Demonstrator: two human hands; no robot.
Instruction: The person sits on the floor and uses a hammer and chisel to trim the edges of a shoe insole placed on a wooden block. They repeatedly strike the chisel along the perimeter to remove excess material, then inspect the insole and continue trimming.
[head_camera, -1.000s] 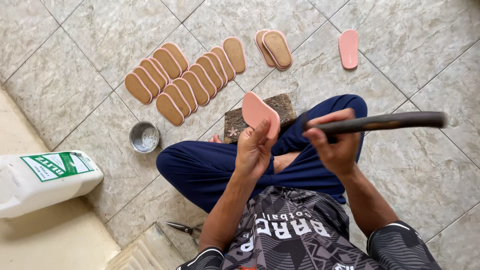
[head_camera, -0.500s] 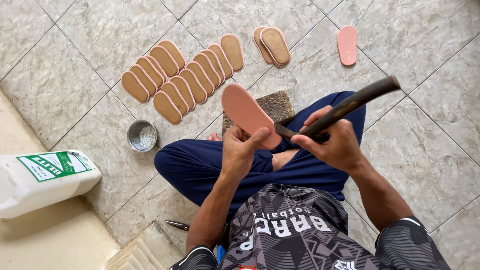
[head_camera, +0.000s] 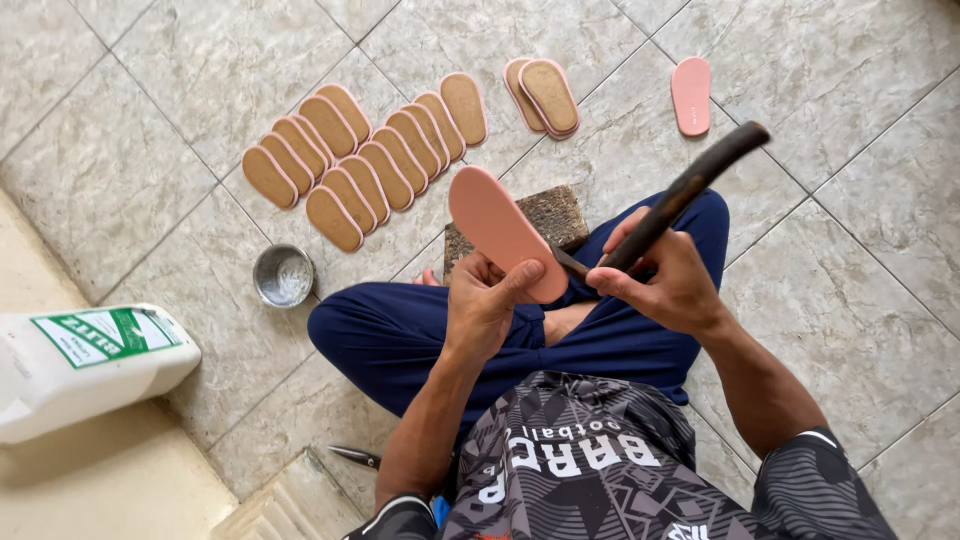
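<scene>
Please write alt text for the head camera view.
A seated person's left hand holds a pink sole while the right hand holds a dark-handled tool beside it. More soles lie on the tiled floor.

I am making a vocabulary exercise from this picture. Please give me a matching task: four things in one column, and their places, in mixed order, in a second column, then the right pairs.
Things
1. pink sole
2. dark-handled tool
3. small metal tin
4. white jug

Places
A. lying on its side at the left edge of the picture
B. in the grip of the right hand
C. on the floor tile beside the person's knee
D. in the grip of the left hand

Pairs: 1-D, 2-B, 3-C, 4-A
</scene>
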